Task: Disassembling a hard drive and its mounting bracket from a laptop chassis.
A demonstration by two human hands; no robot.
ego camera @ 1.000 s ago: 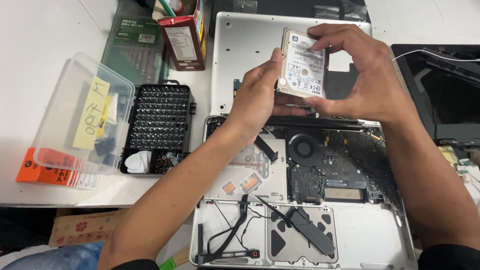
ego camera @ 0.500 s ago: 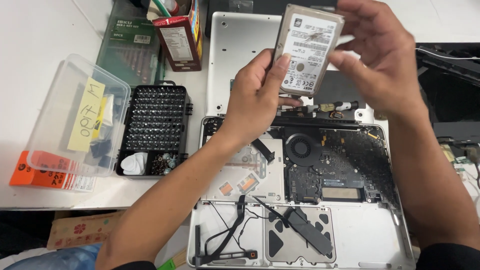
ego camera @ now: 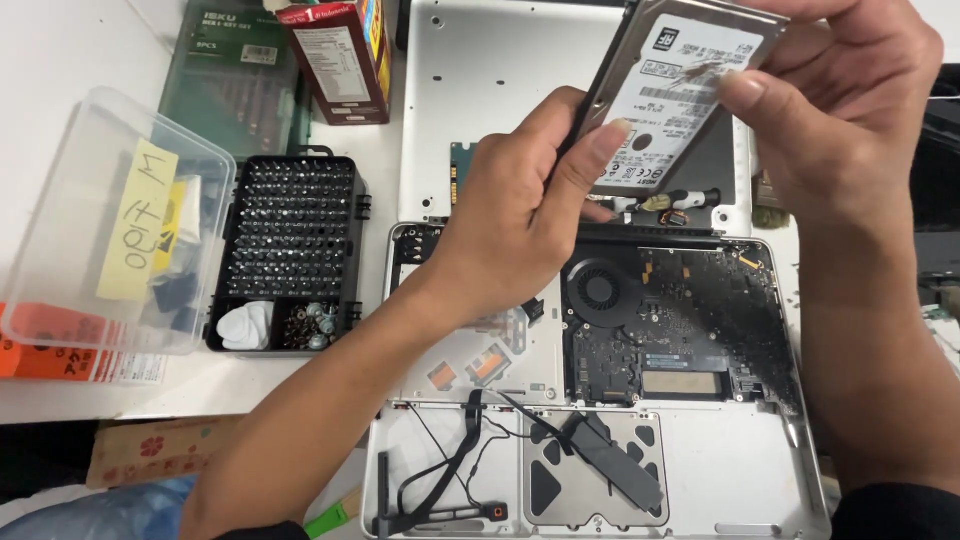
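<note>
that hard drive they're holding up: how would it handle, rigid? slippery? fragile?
Likely rigid: the hard drive stays flat though the left hand and right hand pinch only its edges. Probably slick, given the smooth label face and metal rim. Likely fragile if dropped onto the opened laptop below.

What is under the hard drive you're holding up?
Below the hard drive, held by the left hand and right hand, lie the silver bottom cover and the opened laptop with its fan. The drive and hands hide part of the cover.
</note>
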